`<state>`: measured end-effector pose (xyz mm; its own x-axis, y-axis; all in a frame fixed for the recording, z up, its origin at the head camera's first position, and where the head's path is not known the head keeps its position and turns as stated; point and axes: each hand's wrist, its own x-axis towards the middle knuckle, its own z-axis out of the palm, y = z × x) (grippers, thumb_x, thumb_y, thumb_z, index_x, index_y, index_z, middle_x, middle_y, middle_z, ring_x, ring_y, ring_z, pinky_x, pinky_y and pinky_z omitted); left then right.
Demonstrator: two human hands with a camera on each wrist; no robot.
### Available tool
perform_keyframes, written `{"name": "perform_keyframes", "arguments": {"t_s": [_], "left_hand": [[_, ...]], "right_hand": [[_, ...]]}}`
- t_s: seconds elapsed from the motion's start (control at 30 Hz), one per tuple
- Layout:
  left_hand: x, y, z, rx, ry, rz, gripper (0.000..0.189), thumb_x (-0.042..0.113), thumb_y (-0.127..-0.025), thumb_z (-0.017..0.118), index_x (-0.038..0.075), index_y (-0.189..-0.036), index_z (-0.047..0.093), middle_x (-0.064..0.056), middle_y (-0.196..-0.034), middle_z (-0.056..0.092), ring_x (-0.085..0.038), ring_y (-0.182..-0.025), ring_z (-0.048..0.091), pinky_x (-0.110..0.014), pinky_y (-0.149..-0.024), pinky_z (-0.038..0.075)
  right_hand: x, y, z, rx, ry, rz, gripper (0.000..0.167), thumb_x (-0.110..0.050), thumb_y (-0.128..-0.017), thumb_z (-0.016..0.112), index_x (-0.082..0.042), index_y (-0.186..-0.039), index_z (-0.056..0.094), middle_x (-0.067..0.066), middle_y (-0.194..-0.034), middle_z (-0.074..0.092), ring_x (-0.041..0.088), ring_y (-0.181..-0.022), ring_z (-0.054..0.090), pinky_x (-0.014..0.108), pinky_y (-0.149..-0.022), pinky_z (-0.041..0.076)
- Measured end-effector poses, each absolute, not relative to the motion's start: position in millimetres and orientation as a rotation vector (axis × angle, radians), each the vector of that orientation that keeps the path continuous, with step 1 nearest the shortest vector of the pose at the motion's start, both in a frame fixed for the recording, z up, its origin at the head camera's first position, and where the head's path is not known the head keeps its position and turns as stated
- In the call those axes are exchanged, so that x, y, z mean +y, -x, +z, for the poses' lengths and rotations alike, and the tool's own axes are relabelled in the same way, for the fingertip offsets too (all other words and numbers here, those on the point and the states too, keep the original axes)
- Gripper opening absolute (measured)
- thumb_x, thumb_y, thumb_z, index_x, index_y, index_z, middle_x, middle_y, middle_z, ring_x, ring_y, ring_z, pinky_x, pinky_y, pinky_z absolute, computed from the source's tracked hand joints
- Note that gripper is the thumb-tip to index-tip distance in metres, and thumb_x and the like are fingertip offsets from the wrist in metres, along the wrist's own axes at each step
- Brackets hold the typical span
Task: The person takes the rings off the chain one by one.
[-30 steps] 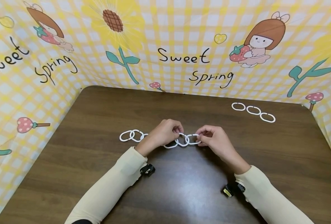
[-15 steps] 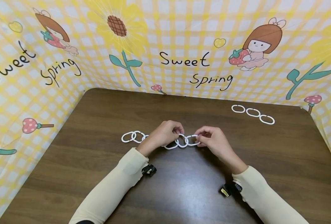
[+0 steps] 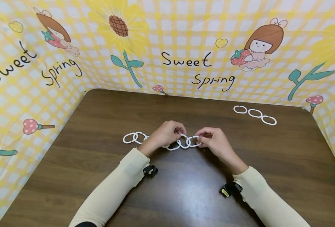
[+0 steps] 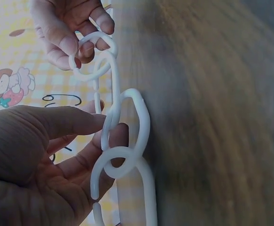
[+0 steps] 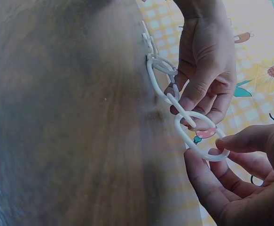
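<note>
A chain of white plastic links [image 3: 183,141] stretches sideways across the middle of the table, partly hidden behind the left hand and wrist. My left hand [image 3: 167,134] pinches a link near the chain's right end between thumb and fingers. At that end, my right hand [image 3: 215,139] pinches the last link [image 5: 198,149] between thumb and fingertips. In the right wrist view this end link hangs through its neighbour, and a narrow gap shows in its side. The left wrist view shows further joined links [image 4: 144,120] running past the left fingers, close to the tabletop.
Three loose white links [image 3: 255,113] lie in a slanting row at the back right of the brown wooden table [image 3: 105,107]. A yellow checked cloth [image 3: 144,63] with printed figures stands behind and along the sides. Small black cameras [image 3: 150,171] sit at both wrists.
The head view has tilted and shifted slightly. Both hands keep their hold on the same two links, with hardly any movement between them.
</note>
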<state>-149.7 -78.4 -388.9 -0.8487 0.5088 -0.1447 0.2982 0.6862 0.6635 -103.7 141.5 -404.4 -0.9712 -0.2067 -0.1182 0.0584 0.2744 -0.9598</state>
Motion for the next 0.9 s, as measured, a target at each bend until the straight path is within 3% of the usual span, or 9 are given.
{"name": "perform_keyframes", "arguments": {"t_s": [0.9], "left_hand": [[-84.0, 152.8, -391.3, 2.552, -0.639, 0.955, 0.021, -0.002, -0.096, 0.059, 0.007, -0.101, 0.077, -0.003, -0.083, 0.068, -0.011, -0.074, 0.058, -0.022, -0.068, 0.046]], "right_hand": [[134.6, 109.2, -410.3, 2.251, 0.132, -1.828, 0.018, 0.008, -0.093, 0.066, 0.015, -0.109, 0.071, 0.023, -0.097, 0.074, 0.010, -0.075, 0.070, 0.027, -0.070, 0.062]]}}
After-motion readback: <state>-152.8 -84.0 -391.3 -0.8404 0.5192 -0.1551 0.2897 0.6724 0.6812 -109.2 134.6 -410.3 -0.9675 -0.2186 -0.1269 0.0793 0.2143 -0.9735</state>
